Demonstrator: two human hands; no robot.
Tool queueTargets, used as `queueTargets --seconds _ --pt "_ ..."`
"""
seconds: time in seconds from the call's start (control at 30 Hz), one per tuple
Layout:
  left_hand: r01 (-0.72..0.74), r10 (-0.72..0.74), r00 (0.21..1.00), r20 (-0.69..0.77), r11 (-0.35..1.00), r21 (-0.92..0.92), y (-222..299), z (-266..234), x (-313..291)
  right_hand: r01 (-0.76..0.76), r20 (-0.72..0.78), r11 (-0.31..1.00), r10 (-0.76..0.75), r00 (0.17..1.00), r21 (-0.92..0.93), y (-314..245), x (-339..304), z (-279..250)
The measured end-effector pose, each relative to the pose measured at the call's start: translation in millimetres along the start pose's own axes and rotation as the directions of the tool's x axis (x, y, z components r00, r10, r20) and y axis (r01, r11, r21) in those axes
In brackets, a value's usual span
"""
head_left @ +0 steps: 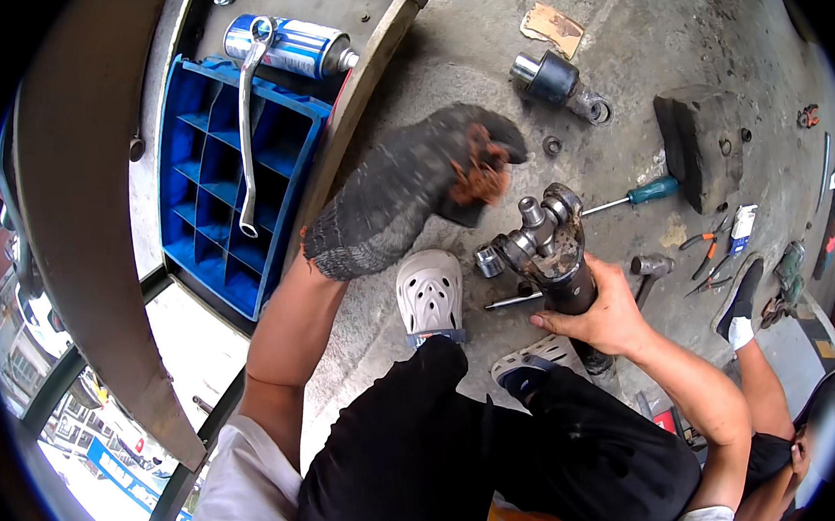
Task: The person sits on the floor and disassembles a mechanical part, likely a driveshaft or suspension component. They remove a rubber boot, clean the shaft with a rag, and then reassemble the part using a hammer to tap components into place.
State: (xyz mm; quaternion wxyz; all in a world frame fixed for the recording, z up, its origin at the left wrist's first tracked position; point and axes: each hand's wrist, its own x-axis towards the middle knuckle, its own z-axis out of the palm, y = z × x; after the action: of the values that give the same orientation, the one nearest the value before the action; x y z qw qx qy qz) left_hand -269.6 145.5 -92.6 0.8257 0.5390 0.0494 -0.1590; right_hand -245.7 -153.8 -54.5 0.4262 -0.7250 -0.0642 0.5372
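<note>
My right hand (603, 313), bare, is wrapped round the dark tube of a drive shaft (567, 289), held upright between my knees. At its top is a greasy yoke with a metal universal-joint cross (534, 221). My left hand (421, 178), in a dark knitted glove, hovers just above and left of the joint, its fingers curled and slightly blurred. A ragged orange-brown patch (481, 167) shows at those fingers; whether it is a rag or part of the glove I cannot tell. A small socket-like metal cylinder (487, 260) is beside the yoke.
To the left are a blue divided tray (183, 195), a ring spanner (246, 127) and a spray can (288, 47). A screwdriver (653, 190), black block (679, 150), cylindrical joint part (552, 82), hammer (652, 265) and pliers (705, 252) lie on the floor. Another person's leg (763, 382) is at right.
</note>
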Motion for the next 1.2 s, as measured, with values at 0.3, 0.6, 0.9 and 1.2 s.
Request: queueTargets --seconds 0.3,0.6,0.9,1.2 --pt "-0.037 -0.102 0.945 0.312 0.911 0.411 24.2 15.8 33.5 0.098 -0.013 0.995 -0.098 0.995 0.016 5.8 7.2 0.5" --pt "0.017 -0.139 0.984 0.113 0.700 0.714 18.4 43.1 18.5 0.107 -0.049 0.994 -0.108 0.993 -0.009 26.5 8.6 14.4" --pt "0.247 -0.282 0.958 0.053 0.906 0.344 10.9 37.2 11.8 0.120 -0.014 0.993 -0.120 0.993 -0.020 26.2 4.1 10.0" --pt "0.140 -0.148 0.989 -0.002 0.933 0.333 -3.8 46.2 10.8 0.167 -0.073 0.986 -0.168 0.983 -0.022 26.3 -1.1 10.8"
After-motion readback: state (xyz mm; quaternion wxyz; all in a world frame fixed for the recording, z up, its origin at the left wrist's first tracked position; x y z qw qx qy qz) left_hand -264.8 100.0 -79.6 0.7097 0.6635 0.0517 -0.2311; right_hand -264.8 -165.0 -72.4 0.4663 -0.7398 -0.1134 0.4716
